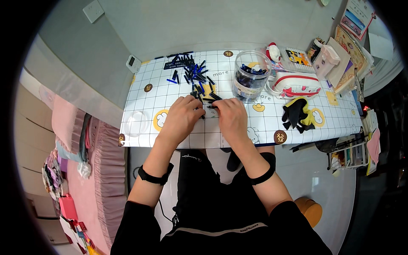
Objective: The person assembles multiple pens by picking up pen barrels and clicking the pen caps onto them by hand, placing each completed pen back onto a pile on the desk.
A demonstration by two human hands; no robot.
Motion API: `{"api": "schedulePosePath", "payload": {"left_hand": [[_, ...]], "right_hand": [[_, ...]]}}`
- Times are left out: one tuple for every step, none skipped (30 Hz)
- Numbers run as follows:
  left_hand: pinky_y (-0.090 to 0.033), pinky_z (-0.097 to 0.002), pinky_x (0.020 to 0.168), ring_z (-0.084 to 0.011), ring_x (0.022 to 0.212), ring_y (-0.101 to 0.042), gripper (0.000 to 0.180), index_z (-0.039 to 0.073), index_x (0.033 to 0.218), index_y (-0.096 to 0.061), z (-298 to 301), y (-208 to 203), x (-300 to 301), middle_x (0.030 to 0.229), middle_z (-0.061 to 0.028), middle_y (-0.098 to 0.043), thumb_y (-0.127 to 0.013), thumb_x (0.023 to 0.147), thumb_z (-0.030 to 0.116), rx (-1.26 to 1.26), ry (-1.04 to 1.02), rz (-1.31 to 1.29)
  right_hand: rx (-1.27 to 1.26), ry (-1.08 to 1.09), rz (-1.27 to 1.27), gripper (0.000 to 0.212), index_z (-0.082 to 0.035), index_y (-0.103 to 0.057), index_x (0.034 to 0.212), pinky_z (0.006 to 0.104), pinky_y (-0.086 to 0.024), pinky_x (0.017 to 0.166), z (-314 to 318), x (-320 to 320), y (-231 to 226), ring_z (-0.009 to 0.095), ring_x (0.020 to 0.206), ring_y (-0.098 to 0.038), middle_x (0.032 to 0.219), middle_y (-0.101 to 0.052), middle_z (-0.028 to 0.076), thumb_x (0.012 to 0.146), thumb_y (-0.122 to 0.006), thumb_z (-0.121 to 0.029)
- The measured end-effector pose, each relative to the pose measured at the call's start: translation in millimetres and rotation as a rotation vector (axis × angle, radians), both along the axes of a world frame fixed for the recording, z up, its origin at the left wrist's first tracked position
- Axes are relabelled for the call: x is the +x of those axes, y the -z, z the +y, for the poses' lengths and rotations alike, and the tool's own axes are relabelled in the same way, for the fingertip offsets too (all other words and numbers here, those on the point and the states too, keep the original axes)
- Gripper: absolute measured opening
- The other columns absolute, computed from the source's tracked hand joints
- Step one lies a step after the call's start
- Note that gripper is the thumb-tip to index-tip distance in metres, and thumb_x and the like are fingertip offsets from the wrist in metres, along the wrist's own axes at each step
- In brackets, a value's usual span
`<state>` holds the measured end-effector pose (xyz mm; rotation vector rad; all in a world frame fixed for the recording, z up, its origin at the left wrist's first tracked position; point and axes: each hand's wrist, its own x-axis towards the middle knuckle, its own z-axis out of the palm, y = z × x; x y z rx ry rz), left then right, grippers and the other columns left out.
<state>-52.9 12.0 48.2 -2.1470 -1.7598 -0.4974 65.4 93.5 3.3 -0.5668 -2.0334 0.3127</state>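
Short black and blue tubes that look like ink cartridges (196, 73) lie in a loose heap on the table's far left half, some scattered nearer to me. My left hand (182, 117) is at the near edge of the heap, fingers curled down, with a dark cartridge (202, 116) at its fingertips. Close by on the right, my right hand (231, 117) pinches a dark ink cartridge (212, 107) between thumb and fingers. The fingers partly hide both pieces. Beyond my right hand stands a clear plastic jar (239, 91), partly filled with similar cartridges.
The table (191, 139) has a white checked cover. A clear round lid (137, 123) lies at left, a small white timer (133, 63) at the far left corner. On the right are a pencil case (297, 86), black-and-yellow gloves (296, 112), and standing books (350, 63).
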Motion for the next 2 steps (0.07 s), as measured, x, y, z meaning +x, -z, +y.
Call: {"api": "schedulePosePath", "payload": {"left_hand": [[-0.037,-0.0265,0.067,-0.0166,0.077,-0.046,0.013,0.007,0.068,-0.058,0.5,0.5,-0.9,0.077,-0.0019,-0.051,-0.052,0.058,0.001,-0.009,0.004,0.007],[-0.037,-0.0265,0.067,-0.0164,0.077,-0.046,0.014,0.007,0.068,-0.058,1.2,0.9,-1.7,0.079,-0.0020,-0.051,-0.052,0.058,0.001,-0.018,0.009,0.015]], "right_hand": [[0.006,0.007,-0.004,0.016,-0.005,-0.055,0.074,0.0312,-0.037,0.062,0.3,-0.1,0.0,0.022,0.067,-0.049,0.069,-0.056,0.005,0.060,-0.056,0.002],[0.007,0.008,-0.004,0.016,-0.005,-0.055,0.074,0.0312,-0.037,0.062,0.7,0.1,0.2,0.022,0.067,-0.049,0.069,-0.056,0.005,0.060,-0.056,0.002]]}}
